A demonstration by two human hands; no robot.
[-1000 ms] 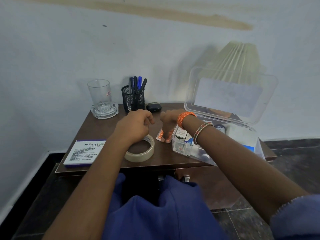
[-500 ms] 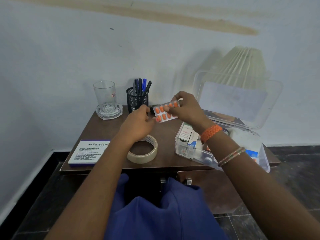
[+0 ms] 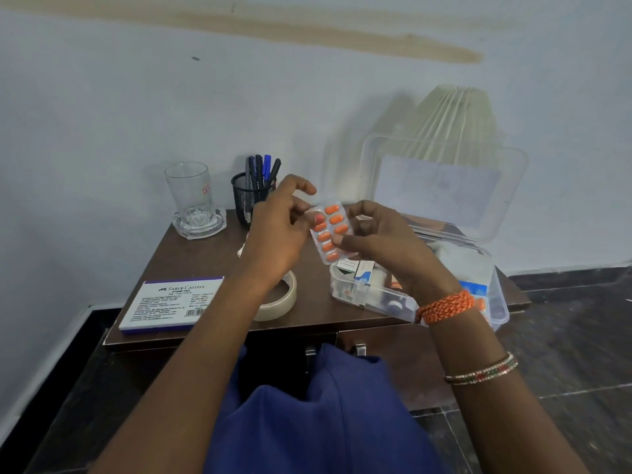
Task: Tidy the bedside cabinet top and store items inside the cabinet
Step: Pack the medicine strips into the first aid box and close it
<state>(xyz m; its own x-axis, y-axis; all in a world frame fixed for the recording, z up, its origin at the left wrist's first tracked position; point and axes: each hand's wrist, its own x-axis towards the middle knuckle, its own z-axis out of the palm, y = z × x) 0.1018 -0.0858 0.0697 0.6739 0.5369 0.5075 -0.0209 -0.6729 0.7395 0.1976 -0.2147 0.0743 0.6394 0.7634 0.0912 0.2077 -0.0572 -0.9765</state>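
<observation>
Pill strip [image 3: 329, 234] held in the air above the cabinet top [image 3: 212, 254], between both hands — right hand [image 3: 383, 241] pinches its right edge with thumb and fingers, left hand [image 3: 280, 234] pinches the left edge, index finger raised.

Head view: likely light, thin, a bit springy, slick foil; best gripped by the edges, not the blisters. Open plastic box [image 3: 492, 302] sits just right and below, lid up, already fairly full. Tape roll [image 3: 284, 302], stamp pad box [image 3: 172, 304], pen cup [image 3: 248, 203] and glass [image 3: 191, 196] crowd the left; front edge is near.

Glossy foil blister strip [image 3: 328, 232]; clear plastic box [image 3: 492, 302]; matt brown wood cabinet top [image 3: 205, 254]; smooth glass tumbler [image 3: 189, 193].
</observation>
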